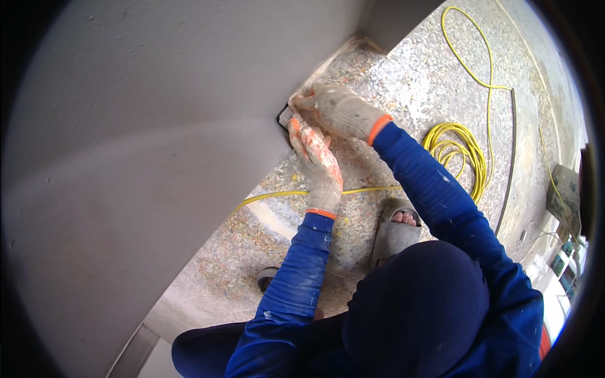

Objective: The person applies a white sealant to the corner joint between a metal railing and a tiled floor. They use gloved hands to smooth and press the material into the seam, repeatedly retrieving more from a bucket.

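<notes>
Both of my hands wear pale knit gloves with orange cuffs and meet at the low edge of a large grey wall (157, 113). My left hand (318, 164), streaked with orange and white, has its fingers close together against a small pale-grey piece (285, 117). A black gap borders this piece at the wall's edge. Just above, my right hand (340, 112) curls its fingers beside the same spot. What its fingertips hold, if anything, is hidden. I cannot tell what kind of thing the small piece is.
A yellow cable (277, 195) crosses the speckled floor (233, 258) under my left wrist. More of it lies in a coil (477, 160) to the right. My sandalled foot (397, 230) rests below my hands. Clutter (567, 258) stands at the far right.
</notes>
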`<action>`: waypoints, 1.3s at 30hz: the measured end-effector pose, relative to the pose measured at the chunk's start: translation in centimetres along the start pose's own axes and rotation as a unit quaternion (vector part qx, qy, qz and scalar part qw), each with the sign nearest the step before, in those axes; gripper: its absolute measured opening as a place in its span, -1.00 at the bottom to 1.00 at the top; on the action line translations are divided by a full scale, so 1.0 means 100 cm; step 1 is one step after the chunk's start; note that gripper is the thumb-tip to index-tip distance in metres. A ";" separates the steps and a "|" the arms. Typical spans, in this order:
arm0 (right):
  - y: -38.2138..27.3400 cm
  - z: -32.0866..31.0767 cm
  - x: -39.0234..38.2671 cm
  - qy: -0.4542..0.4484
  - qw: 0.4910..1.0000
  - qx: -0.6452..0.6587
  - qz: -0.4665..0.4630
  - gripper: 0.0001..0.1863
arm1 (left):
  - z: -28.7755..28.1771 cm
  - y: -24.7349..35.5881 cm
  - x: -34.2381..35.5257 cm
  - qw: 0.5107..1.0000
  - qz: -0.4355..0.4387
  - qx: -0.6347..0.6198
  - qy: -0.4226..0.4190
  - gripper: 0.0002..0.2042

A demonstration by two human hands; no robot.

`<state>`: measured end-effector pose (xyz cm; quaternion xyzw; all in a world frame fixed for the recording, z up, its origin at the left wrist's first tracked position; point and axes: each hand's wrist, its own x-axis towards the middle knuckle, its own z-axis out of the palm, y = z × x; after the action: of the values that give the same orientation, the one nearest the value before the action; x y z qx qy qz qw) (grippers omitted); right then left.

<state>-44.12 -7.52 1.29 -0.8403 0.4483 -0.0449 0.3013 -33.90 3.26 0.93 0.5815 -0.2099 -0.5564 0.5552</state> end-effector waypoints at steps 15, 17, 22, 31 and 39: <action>-0.005 -0.015 -0.014 -0.040 0.943 0.270 0.189 -0.56 | 0.004 0.003 0.028 0.997 -0.003 -0.063 0.052 -0.24; -0.014 -0.005 -0.012 0.052 0.969 0.229 0.081 -0.56 | 0.002 0.007 0.037 0.997 -0.003 -0.081 -0.012 -0.21; -0.018 0.007 -0.008 0.036 0.987 0.122 0.099 -0.58 | 0.003 0.008 0.038 0.994 -0.049 -0.081 0.049 -0.15; -0.019 0.003 0.014 -0.009 1.000 -0.012 -0.019 -0.57 | -0.002 0.002 0.031 0.999 -0.015 -0.038 0.013 -0.20; -0.001 0.002 -0.007 0.010 0.998 0.037 0.055 -0.57 | 0.002 -0.016 0.017 0.997 0.017 -0.052 0.056 -0.33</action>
<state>-44.43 -6.81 1.28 -0.8021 0.4949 -0.0530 0.3300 -34.23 2.20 -1.15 0.5781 -0.1596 -0.5236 0.6051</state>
